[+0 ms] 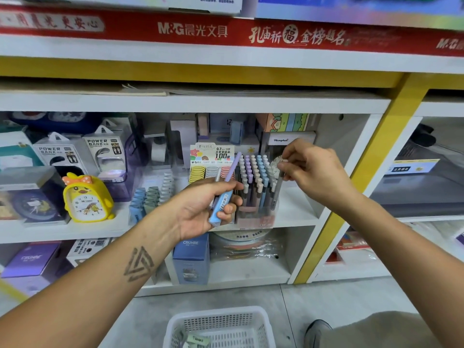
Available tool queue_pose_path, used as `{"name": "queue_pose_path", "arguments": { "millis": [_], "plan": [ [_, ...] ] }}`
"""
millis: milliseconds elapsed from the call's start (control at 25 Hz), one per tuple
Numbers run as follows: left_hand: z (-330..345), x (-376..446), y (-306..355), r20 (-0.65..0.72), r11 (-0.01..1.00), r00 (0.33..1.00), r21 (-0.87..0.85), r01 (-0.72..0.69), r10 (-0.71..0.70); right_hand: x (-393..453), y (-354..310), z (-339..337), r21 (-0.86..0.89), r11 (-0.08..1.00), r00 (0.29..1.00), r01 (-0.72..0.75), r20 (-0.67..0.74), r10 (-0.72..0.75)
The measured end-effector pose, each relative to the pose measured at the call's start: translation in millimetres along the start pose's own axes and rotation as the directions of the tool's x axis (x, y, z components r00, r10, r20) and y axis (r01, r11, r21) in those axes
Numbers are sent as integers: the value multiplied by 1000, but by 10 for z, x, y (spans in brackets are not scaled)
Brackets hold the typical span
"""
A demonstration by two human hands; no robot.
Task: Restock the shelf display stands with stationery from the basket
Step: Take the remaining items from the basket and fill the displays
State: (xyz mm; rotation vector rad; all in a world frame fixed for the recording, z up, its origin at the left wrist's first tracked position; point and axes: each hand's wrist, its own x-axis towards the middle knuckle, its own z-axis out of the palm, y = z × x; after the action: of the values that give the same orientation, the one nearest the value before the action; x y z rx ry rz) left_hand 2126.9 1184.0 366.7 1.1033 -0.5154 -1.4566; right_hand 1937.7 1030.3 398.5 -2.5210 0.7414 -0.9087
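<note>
Between the right hand's fingertips (pixel 285 165), one grey pen (pixel 278 187) is hanging upright at the right edge of the pen display stand (pixel 256 194), seemingly so it can drop into a free slot.
Curled around a small bunch of spare pens (pixel 227 190), the left hand (pixel 206 207) is waiting just beside the stand, keeping stock near; the white basket (pixel 221 327) is sitting on the floor well below both hands.

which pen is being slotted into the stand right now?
The grey pen pinched by the right hand, at the pen stand's right edge. The blue and purple pens wait, gripped in the left hand.
</note>
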Motion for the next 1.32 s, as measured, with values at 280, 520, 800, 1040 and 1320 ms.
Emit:
{"name": "queue_pose_path", "arguments": {
  "millis": [280, 520, 800, 1040, 1320],
  "plan": [
    [-6, 2, -7, -8, 1000, 1000, 9, 3, -3, -111, -3, 83, 25, 999, 992, 28, 120, -31],
    [-3, -11, -1, 7, 1000, 1000, -29, 1, -1, -53, -49, 127, 111, 994, 997, -23, 71, 15],
    [-50, 1, -13, 1, 999, 1000, -32, 8, -8, -67, -35, 186, 15, 1000, 989, -27, 147, 25],
    [-63, 1, -42, 8, 1000, 1000, 7, 20, -21, -70, -41, 185, 71, 997, 977, 22, 208, -37],
    [-48, -21, -37, 32, 1000, 999, -3, 20, -20, -44, 40, 255, -118, 992, 971, 45, 239, -16]
  ]
}}
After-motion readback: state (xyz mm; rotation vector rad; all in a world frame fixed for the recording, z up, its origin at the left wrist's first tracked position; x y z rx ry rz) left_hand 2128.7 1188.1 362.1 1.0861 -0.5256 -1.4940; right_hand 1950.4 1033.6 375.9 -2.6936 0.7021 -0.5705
